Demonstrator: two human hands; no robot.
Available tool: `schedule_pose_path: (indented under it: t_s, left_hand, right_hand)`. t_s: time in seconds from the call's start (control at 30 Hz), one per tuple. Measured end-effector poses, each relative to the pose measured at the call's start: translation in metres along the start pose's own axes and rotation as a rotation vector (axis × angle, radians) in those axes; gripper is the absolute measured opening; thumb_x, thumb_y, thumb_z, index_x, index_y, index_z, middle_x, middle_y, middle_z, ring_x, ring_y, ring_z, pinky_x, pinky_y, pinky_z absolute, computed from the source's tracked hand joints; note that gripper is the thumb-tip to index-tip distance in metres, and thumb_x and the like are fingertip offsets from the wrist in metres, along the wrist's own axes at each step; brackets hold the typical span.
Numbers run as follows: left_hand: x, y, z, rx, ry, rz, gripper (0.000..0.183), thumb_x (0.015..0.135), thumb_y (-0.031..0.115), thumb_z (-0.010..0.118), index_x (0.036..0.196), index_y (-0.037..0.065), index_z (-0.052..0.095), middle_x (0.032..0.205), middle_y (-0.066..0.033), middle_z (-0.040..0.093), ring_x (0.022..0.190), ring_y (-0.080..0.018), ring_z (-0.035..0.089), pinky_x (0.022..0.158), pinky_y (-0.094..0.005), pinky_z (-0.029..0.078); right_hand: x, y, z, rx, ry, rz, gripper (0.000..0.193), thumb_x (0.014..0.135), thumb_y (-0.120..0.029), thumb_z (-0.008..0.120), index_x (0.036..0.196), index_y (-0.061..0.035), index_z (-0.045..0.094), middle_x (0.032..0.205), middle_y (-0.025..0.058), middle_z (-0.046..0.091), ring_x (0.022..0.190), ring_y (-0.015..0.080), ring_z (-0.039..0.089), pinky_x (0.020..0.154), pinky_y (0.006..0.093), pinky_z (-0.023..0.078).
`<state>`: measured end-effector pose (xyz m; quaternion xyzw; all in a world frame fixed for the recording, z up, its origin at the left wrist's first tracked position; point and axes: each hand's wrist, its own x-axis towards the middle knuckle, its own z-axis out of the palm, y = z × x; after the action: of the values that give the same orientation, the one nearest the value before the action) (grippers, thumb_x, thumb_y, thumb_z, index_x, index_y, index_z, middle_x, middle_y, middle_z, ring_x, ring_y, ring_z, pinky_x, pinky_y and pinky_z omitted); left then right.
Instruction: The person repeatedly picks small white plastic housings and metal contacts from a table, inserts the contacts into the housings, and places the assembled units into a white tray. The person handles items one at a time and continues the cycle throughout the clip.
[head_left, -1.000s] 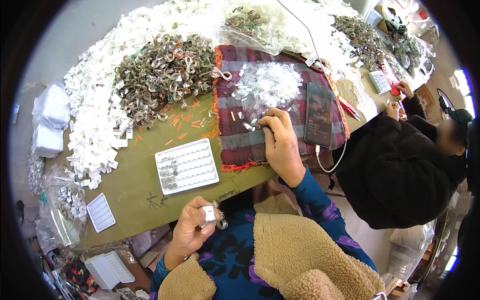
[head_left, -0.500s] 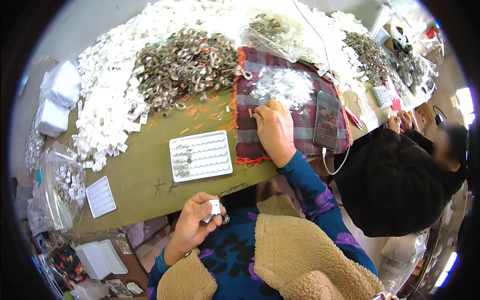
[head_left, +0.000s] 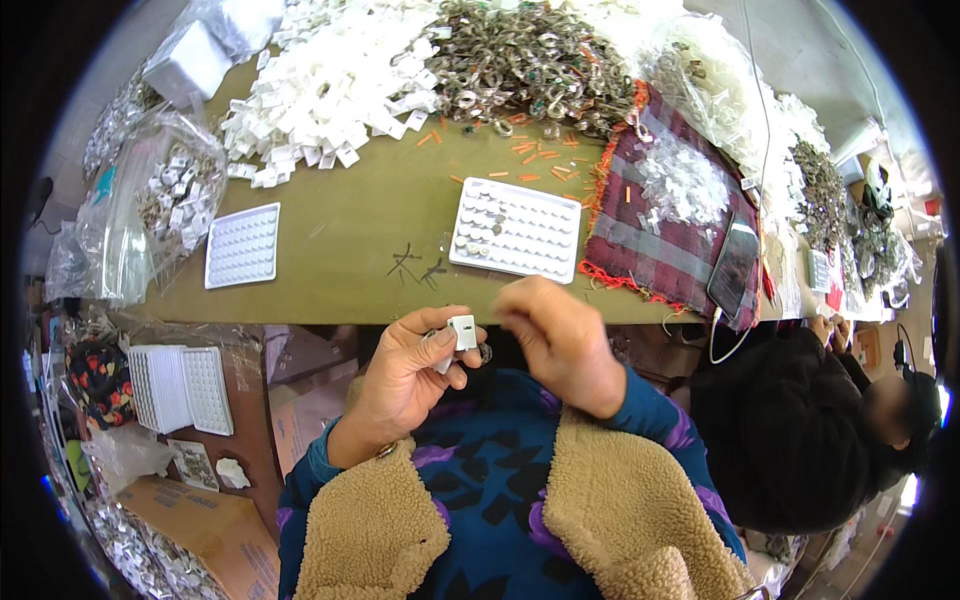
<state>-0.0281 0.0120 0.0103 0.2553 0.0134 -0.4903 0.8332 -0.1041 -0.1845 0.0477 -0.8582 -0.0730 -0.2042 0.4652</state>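
Note:
My left hand [head_left: 408,375] is closed around a small white plastic casing [head_left: 463,333] with a slot in its face, held just off the table's near edge. A small dark, shiny bit shows beside the fingertips. To the right of it my right hand [head_left: 568,345] hovers with fingers curled together, blurred by motion; whatever they pinch cannot be made out. Beyond both hands lies a white tray [head_left: 556,240] with rows of round hollows, several on its left side holding small round metallic pieces. On a plaid cloth [head_left: 622,245] at the right is a pile of clear plastic pieces [head_left: 685,185].
White casings [head_left: 320,100] heap at the far left, beside a mound of coiled metallic parts [head_left: 530,60]. Orange strips [head_left: 528,177] lie scattered. A second tray [head_left: 242,245], a plastic bag [head_left: 150,210] and a phone on a cable [head_left: 735,265] surround the workspace. Another person [head_left: 800,440] sits at right.
My right hand has left the cloth by the clear pieces and come back beside my left hand. The left hand still holds the white casing. The view has shifted toward the left.

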Motion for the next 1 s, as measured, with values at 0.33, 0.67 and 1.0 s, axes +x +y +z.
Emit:
schedule_pose_path:
  t_s: [0.33,0.67,1.0]
  left_hand:
    - [-0.013,0.006,0.002,0.161,0.071,0.075,0.021,0.096,0.009,0.063,0.113,-0.002,0.065,0.091,-0.0134,0.07,0.076,-0.0201,0.07,0.053,-0.0255,0.056]
    - [-0.005,0.0,0.011,0.291,0.201,0.004,0.017,0.094,0.009,0.067,0.106,-0.002,0.066,0.09,-0.0118,0.07,0.071,-0.017,0.068,0.051,-0.024,0.05]
    - [-0.002,-0.005,0.015,0.376,0.236,0.054,0.016,0.094,0.007,0.066,0.107,-0.002,0.067,0.09,-0.0134,0.07,0.072,-0.0184,0.068,0.052,-0.0246,0.05]
  right_hand:
    - [0.012,-0.012,0.016,-0.043,-0.131,-0.268,0.055,0.069,0.007,0.061,0.124,0.0017,0.058,0.087,0.0085,0.062,0.074,0.0277,0.056,0.067,0.0371,0.049]
    - [0.01,-0.003,0.003,0.009,-0.268,-0.097,0.052,0.071,0.008,0.061,0.122,0.001,0.056,0.086,0.0131,0.062,0.082,0.0338,0.061,0.071,0.04,0.051]
    - [-0.004,-0.003,0.01,0.094,-0.132,0.124,0.03,0.083,0.006,0.063,0.113,0.0006,0.061,0.086,0.0147,0.064,0.078,0.029,0.065,0.068,0.0379,0.052]
